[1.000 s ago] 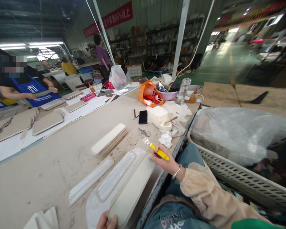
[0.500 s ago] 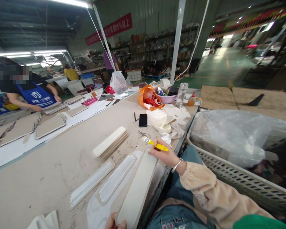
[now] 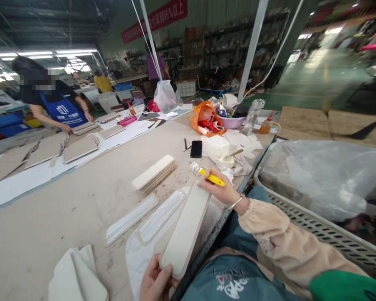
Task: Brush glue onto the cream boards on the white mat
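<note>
A long pale panel with rounded ends [image 3: 186, 230] slants over the near table edge. My left hand [image 3: 158, 278] grips its lower end, thumb on top. At its upper end, my right hand [image 3: 219, 188] touches the panel with its fingers and also holds a yellow-handled brush [image 3: 214, 179], its whitish bristles pointing left. Left of the panel lie two white-coated strips, one nearer [image 3: 161, 217] and one farther [image 3: 131, 219]. Behind them sits a stack of similar pale panels [image 3: 153, 172].
A phone [image 3: 196, 149], a white tub [image 3: 217, 148], an orange bag [image 3: 207, 119] and a glass jar [image 3: 253, 117] stand farther back. Pale pieces [image 3: 77, 276] lie front left. A plastic-covered crate [image 3: 319, 221] is at right. Across the table, a person in a blue apron [image 3: 62, 109] handles boards.
The view has shifted, so more of my left hand and the front-left pale pieces shows. Both hands still hold the panel, and the brush stays in my right hand.
</note>
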`<state>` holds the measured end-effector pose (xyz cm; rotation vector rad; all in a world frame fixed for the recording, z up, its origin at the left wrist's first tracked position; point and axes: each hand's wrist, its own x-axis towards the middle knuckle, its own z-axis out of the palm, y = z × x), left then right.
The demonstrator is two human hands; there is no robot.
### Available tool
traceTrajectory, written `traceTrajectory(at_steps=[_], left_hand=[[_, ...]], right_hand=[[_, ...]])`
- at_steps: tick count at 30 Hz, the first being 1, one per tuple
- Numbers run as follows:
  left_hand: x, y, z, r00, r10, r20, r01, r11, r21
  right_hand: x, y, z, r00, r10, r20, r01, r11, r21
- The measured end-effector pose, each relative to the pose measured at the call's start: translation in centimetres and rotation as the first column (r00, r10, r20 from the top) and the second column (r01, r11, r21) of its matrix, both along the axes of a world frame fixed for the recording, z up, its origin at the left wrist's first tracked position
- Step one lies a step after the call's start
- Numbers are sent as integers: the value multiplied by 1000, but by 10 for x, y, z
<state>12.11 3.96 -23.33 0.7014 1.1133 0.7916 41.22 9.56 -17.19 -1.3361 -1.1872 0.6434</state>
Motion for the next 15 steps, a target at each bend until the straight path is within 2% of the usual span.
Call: traceTrajectory(at_steps=[6, 11, 15], left_hand=[[1, 1, 5, 1000, -8, 6, 8, 999, 43], [1, 4, 5, 1000, 1, 8, -1, 1000, 20], [-1, 9, 1, 999, 7, -53, -6, 1000, 19]], right_hand=[[-1, 10, -4, 994, -27, 107, 25, 1000, 16], [-2, 15, -15, 995, -31, 99, 30, 999, 9], [-3, 16, -29, 959, -75, 274, 76, 997, 7]])
